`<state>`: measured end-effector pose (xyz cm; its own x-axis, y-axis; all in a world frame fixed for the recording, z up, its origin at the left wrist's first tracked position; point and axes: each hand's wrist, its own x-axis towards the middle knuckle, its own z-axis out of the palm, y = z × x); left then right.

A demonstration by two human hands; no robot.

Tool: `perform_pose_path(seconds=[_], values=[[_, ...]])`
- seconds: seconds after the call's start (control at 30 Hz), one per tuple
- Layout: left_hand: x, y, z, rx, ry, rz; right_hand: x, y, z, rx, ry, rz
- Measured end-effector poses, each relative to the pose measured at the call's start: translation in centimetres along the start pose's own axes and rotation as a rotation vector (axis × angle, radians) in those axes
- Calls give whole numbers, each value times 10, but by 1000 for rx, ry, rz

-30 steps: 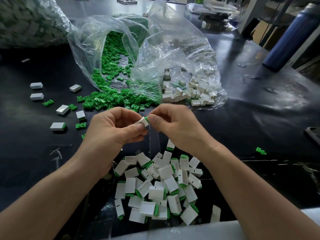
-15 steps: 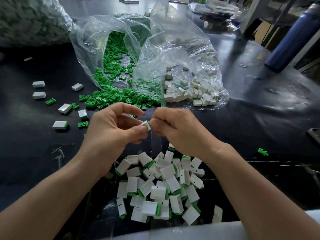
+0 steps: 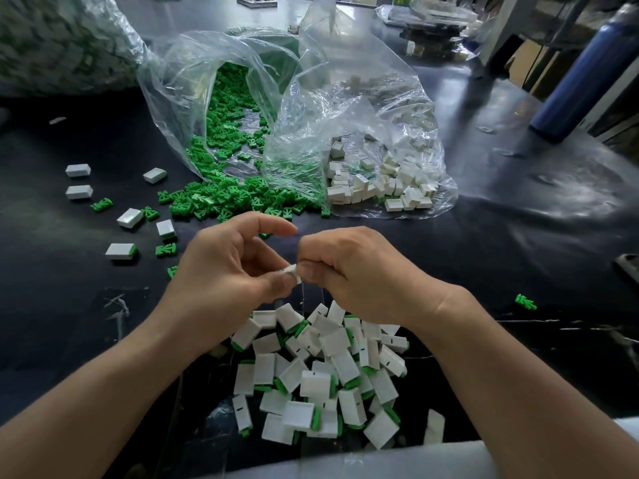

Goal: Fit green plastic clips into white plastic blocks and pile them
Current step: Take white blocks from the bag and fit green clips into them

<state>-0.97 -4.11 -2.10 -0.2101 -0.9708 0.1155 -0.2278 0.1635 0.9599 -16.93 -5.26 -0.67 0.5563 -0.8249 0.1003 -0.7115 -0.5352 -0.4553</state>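
2 hands meet above a pile of clipped blocks (image 3: 321, 375) on the black surface (image 3: 484, 243); fingers (image 3: 280, 282) of the left hand (image 3: 224, 271) and right hand (image 3: 359, 274) pinch 1 white block (image 3: 292, 270) between them.

Lower now, nearer the pile (image 3: 321, 375); left hand (image 3: 224, 271) index finger raised off the white block (image 3: 292, 270); green clip tip gone from sight

The white block (image 3: 292, 271) pinched between the left hand (image 3: 224, 271) and right hand (image 3: 349, 271) is mostly hidden — any clip unseen; the blue bottle (image 3: 584, 70) is cut off at the picture's edge.
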Motion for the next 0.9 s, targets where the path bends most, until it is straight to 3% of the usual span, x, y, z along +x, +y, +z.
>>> perform_pose_path(seconds=[0.2,0.37,0.5,0.67,0.9], values=[[3,3,0,-249,56,-35,0,1,2,254,148,39],[4,3,4,-388,68,-61,2,2,2,738,173,269],[4,6,4,-439,72,-37,4,-1,4,955,14,425],[3,6,3,-476,60,-46,6,-9,6,1340,-206,443],[3,6,4,-472,66,-14,5,-15,6,1336,-107,453]])
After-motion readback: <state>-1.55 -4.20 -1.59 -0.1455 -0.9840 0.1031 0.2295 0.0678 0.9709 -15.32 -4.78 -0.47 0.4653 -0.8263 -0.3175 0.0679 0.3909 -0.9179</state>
